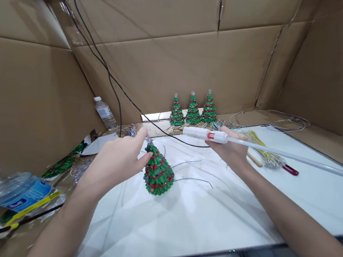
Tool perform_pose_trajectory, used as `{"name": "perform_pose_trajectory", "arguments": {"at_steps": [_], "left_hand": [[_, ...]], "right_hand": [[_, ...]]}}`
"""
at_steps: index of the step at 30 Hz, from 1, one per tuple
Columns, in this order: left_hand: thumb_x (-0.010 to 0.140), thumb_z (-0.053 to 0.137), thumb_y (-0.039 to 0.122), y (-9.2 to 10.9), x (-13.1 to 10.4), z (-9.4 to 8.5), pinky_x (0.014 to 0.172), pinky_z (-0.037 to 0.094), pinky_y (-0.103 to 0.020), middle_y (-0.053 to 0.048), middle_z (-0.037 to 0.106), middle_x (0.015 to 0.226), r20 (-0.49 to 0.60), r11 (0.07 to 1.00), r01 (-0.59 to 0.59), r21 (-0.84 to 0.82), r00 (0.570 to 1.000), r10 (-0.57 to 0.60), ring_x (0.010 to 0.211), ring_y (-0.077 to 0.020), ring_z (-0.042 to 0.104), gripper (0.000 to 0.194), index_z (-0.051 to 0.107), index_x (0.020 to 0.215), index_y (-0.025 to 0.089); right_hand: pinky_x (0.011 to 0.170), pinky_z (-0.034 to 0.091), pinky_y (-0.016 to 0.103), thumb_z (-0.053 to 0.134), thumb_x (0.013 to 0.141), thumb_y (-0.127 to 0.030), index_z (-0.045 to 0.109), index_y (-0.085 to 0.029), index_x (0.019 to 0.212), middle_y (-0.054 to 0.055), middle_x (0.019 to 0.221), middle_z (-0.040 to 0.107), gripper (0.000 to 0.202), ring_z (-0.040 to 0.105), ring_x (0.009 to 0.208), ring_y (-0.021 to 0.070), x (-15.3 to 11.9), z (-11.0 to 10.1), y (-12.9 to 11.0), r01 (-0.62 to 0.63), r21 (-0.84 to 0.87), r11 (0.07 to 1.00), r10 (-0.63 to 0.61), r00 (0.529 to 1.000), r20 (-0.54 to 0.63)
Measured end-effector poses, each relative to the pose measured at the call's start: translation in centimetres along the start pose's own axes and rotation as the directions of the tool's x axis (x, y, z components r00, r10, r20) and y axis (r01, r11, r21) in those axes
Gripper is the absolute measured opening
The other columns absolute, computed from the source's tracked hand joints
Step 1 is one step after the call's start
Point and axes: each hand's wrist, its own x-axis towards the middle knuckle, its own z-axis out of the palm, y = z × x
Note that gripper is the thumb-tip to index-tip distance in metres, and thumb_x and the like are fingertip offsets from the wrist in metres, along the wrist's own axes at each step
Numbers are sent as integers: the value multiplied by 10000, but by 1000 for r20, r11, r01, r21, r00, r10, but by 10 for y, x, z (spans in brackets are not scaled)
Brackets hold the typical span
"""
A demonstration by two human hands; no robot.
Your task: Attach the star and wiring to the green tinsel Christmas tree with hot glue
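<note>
A small green Christmas tree figurine [158, 176] with red garlands leans on the white board [199, 216]. My left hand [119, 162] is closed on its upper part, thumb and index finger near the clear tip. Thin dark wires [195, 180] spread from the tree's right side over the board. In my right hand [230, 148] is a white hot glue gun [199, 133] with a red switch, held up right of and beyond the tree. A long translucent glue stick [290, 156] runs from its rear to the right. The gun's nozzle and most of my right fingers are hidden.
Three similar trees [193, 111] stand at the back by the cardboard wall [178, 60]. Bundled yellow and white wires [266, 151] and a red-handled tool [290, 169] lie right. Left are a small bottle [104, 113] and a large bottle [21, 191]. Black cables [110, 74] hang across.
</note>
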Motion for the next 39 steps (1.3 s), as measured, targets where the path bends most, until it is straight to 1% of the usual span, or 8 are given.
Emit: {"name": "perform_pose_trajectory", "arguments": {"at_steps": [13, 19, 27, 31, 34, 37, 38, 39], "left_hand": [[866, 417, 382, 3, 4, 0, 486, 280, -285, -11, 633, 732, 15, 1000, 29, -4, 999, -29, 648, -254, 627, 181, 340, 936, 234], [880, 389, 388, 3, 5, -3, 482, 296, -288, -28, 640, 730, 26, 1000, 7, -14, 1000, -7, 644, -254, 629, 175, 348, 933, 227], [872, 393, 377, 5, 3, -2, 486, 298, -291, -34, 646, 745, 24, 1000, 21, -15, 999, -21, 657, -269, 633, 174, 357, 951, 226], [870, 401, 386, 5, 4, -2, 487, 288, -291, -26, 643, 743, 27, 999, 20, -31, 999, -19, 646, -266, 624, 175, 358, 940, 231], [874, 413, 399, -1, 4, -3, 509, 329, -290, -13, 655, 772, 47, 994, -3, -105, 999, 8, 670, -253, 626, 191, 374, 969, 238], [896, 393, 420, -10, 2, -3, 570, 403, -312, -14, 682, 860, 74, 985, -4, -171, 997, 17, 740, -255, 641, 240, 422, 1068, 255], [906, 381, 419, -12, 0, -4, 604, 428, -329, -24, 690, 914, 64, 984, -8, -178, 998, 20, 782, -261, 648, 274, 436, 1124, 262], [913, 377, 409, -14, -1, -6, 661, 453, -354, -38, 692, 985, 24, 983, -25, -183, 999, 30, 847, -269, 651, 310, 445, 1178, 264]], "right_hand": [[536, 231, 247, 597, 678, -506, 388, -202, 573, -10, 525, 504, 383, 451, 528, 125, 2, 2, 4, -7, -29, 1000, 8, 1000, 20], [523, 227, 245, 581, 683, -494, 366, -207, 572, -9, 517, 495, 375, 445, 520, 130, 2, -3, 1, -20, -58, 998, 24, 998, 61], [533, 226, 250, 591, 706, -499, 367, -208, 587, 0, 548, 522, 386, 458, 542, 135, 3, -3, 1, -33, -102, 994, 43, 994, 101], [553, 218, 264, 537, 770, -525, 468, -201, 649, 30, 629, 587, 352, 480, 586, 140, 4, 1, 5, 0, -151, 989, 24, 987, 160], [556, 183, 276, 511, 808, -467, 546, -199, 747, 51, 743, 646, 277, 504, 620, 151, 6, 9, 12, 55, -206, 977, -4, 971, 238], [552, 166, 284, 542, 788, -386, 576, -206, 829, 55, 825, 671, 187, 538, 662, 162, 7, 17, 20, 132, -241, 962, -44, 939, 341], [551, 168, 284, 549, 783, -377, 579, -209, 853, 56, 847, 675, 185, 547, 673, 165, 7, 19, 22, 154, -247, 957, -53, 927, 372], [551, 172, 283, 551, 784, -374, 581, -212, 874, 57, 868, 678, 188, 554, 682, 166, 7, 21, 25, 168, -254, 953, -56, 917, 395]]}}
